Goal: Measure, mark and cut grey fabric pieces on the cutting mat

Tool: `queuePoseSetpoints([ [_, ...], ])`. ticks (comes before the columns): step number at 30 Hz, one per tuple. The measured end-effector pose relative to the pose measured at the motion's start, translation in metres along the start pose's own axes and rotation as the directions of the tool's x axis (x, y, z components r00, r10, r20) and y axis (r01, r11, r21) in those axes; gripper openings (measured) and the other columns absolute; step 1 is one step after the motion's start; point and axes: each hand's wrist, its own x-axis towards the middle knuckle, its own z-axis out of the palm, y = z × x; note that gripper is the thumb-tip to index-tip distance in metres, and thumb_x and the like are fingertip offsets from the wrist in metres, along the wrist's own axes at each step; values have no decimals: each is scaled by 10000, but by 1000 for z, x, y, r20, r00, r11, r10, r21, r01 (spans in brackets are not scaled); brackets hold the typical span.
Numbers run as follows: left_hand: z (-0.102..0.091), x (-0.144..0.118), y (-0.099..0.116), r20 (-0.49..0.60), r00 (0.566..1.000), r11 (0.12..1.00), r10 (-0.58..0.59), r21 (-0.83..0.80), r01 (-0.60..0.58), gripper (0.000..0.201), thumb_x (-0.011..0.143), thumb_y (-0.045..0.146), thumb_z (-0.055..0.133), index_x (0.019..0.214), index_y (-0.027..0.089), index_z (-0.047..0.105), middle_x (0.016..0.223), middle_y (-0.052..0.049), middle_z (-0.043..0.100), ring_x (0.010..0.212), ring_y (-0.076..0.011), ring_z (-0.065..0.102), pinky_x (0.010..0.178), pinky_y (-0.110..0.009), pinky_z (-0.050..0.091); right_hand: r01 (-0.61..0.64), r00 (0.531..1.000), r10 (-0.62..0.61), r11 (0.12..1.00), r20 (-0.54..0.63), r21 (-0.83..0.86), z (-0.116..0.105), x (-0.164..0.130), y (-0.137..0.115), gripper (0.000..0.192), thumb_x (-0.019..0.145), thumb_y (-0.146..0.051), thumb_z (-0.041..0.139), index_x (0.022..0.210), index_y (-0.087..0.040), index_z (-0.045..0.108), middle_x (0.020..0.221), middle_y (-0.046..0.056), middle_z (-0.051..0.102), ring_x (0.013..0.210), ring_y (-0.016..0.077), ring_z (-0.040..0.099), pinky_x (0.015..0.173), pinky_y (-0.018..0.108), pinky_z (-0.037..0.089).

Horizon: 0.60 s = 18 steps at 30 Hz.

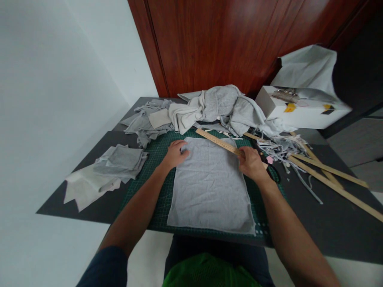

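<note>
Hands both at the far end of the work, well apart, one at each far corner of the cloth. Left hand (176, 153) laid palm down on the far left corner, fingers a little bent, pressing and not gripping. Right hand (251, 161) closed over the right end of the ruler, at the far right corner; thumb hidden, so hard to tell how firm the grasp is.

Underneath everything, a dark table (314, 223), running from left to right. On it, in the middle, a green cutting mat (155, 159) with a printed grid. Flat on the mat, the grey cloth (209, 183), roughly rectangular, long axis from near to far, near edge close to the body, far edge between the two hands.

Across that far edge, the wooden ruler (220, 142): long axis slanted, left end farther away, right end nearer and under the right hand. Left end free, lying a little to the right of and beyond the left hand, not touching it. So closer by far to the right hand.

Behind the ruler, a heap of grey fabric (221, 105). At far right, a white box (299, 107). At right, long wooden strips (329, 179) among thin fabric scraps (281, 149). At left, a stack of cut pieces (119, 161).
</note>
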Motion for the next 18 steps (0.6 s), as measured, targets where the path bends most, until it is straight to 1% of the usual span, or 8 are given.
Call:
queuePoseSetpoints([
  [3, -4, 10, -2, -75, 994, 997, -76, 1, 77, 291, 919, 229, 567, 1119, 198, 776, 1223, -102, 767, 1227, -269, 658, 1169, -442, 457, 54, 997, -55, 998, 48, 20, 5, -1, -13, 326, 835, -144, 556, 1132, -158, 689, 1107, 169, 715, 1019, 331, 614, 919, 460, 477],
  [5, -4, 14, -3, -70, 993, 995, -96, 29, 98, 284, 914, 199, 550, 1069, 194, 788, 1187, -109, 771, 1212, -267, 657, 1162, -443, 452, 46, 997, -47, 999, 60, 20, 5, -1, -15, 319, 860, -160, 551, 1135, -163, 712, 1144, 169, 711, 1032, 333, 599, 913, 461, 466],
  [6, -4, 15, -3, -60, 993, 993, -103, 49, 106, 288, 913, 196, 551, 1072, 192, 791, 1203, -112, 765, 1225, -270, 646, 1161, -445, 447, 40, 997, -40, 999, 68, 14, 5, 0, -15, 320, 871, -168, 552, 1142, -165, 722, 1162, 169, 707, 1039, 333, 592, 908, 457, 460],
  [8, -1, 14, -1, -45, 990, 986, -130, 102, 134, 316, 915, 209, 564, 1134, 192, 790, 1276, -117, 738, 1275, -292, 605, 1154, -464, 441, 22, 996, -21, 1000, 90, -11, 4, 0, -14, 324, 888, -177, 558, 1157, -172, 739, 1182, 163, 700, 1044, 327, 579, 891, 438, 451],
  [10, 1, 11, 2, -30, 986, 972, -162, 168, 165, 388, 926, 224, 563, 1254, 209, 768, 1369, -118, 695, 1328, -326, 553, 1136, -493, 442, -3, 994, 8, 999, 113, -47, 3, 0, -15, 324, 899, -179, 570, 1167, -181, 752, 1191, 154, 699, 1039, 319, 570, 881, 419, 442],
  [12, 2, 8, 6, -9, 984, 957, -179, 229, 176, 480, 942, 224, 538, 1390, 235, 712, 1449, -118, 645, 1361, -348, 513, 1121, -513, 443, -24, 990, 35, 997, 134, -80, 2, 0, -16, 322, 910, -175, 577, 1174, -187, 762, 1195, 149, 702, 1034, 313, 569, 889, 411, 439],
  [14, 2, 6, 11, 15, 982, 943, -188, 281, 177, 538, 965, 226, 497, 1480, 261, 651, 1507, -118, 599, 1374, -358, 491, 1114, -530, 440, -32, 987, 47, 995, 156, -98, 2, -1, -18, 323, 927, -177, 577, 1188, -185, 766, 1204, 148, 704, 1043, 312, 576, 905, 409, 442],
  [18, 1, 5, 20, 58, 977, 916, -207, 363, 172, 543, 1004, 262, 438, 1515, 282, 621, 1579, -133, 528, 1403, -392, 440, 1106, -587, 430, -43, 983, 63, 992, 175, -117, 2, -2, -20, 328, 944, -195, 578, 1217, -180, 760, 1227, 150, 705, 1071, 318, 590, 915, 408, 457],
])
